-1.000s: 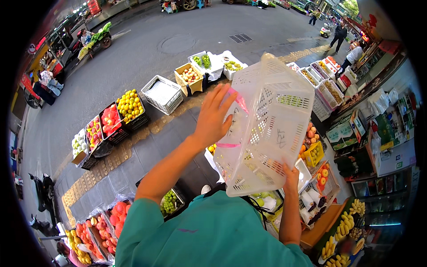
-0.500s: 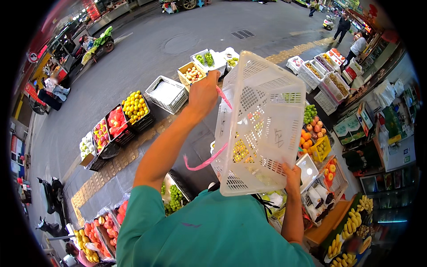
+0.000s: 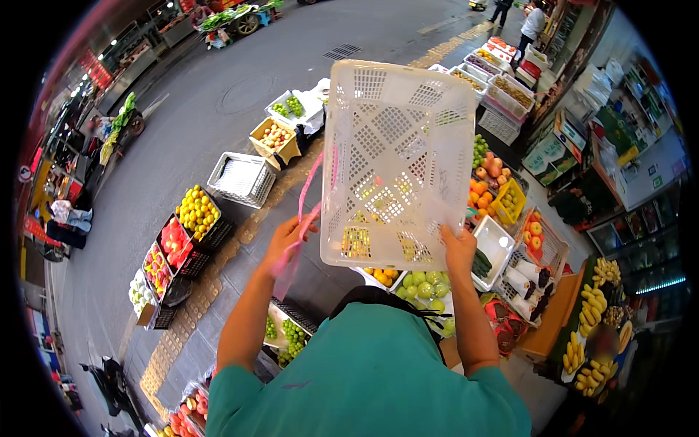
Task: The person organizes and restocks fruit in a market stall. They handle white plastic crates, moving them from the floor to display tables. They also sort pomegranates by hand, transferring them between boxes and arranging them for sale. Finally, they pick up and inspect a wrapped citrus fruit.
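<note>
1. Head view: the white lattice crate (image 3: 378,149) is held up just off centre, toward 1 o'clock.
2. Right hand (image 3: 460,251): its grip pinches the crate's rim at the 5 o'clock corner.
3. Left hand (image 3: 285,244), at the crate's 8 o'clock: a pink ribbon (image 3: 306,194) runs across it; whether its grip pinches that, I cannot tell.
4. From the view's centre: yellow fruit (image 3: 196,212) at 9 o'clock, green grapes (image 3: 294,336) at 7, bananas (image 3: 590,317) at 4.
</note>
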`<act>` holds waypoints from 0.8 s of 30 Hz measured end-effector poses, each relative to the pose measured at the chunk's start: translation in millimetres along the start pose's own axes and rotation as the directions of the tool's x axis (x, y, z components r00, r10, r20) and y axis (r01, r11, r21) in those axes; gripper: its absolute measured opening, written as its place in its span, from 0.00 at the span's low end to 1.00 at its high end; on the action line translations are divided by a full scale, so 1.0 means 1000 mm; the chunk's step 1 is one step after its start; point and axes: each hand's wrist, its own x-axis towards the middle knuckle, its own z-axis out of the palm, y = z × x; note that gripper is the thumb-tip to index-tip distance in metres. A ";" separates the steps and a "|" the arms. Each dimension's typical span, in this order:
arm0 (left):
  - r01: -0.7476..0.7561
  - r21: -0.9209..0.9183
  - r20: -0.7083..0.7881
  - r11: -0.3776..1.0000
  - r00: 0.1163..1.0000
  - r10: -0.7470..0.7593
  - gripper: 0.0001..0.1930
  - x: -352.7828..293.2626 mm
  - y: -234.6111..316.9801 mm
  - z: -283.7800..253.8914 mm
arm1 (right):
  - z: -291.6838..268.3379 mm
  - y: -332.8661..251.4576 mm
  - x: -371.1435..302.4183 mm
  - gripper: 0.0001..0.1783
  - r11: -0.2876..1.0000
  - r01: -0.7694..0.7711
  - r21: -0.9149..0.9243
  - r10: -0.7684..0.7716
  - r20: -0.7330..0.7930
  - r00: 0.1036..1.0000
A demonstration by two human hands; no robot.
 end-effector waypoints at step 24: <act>-0.036 0.123 0.108 0.992 0.994 0.022 0.24 -0.063 -0.062 0.134 | -0.117 0.040 -0.146 0.14 0.982 -0.099 -0.160 0.028 -0.396 0.918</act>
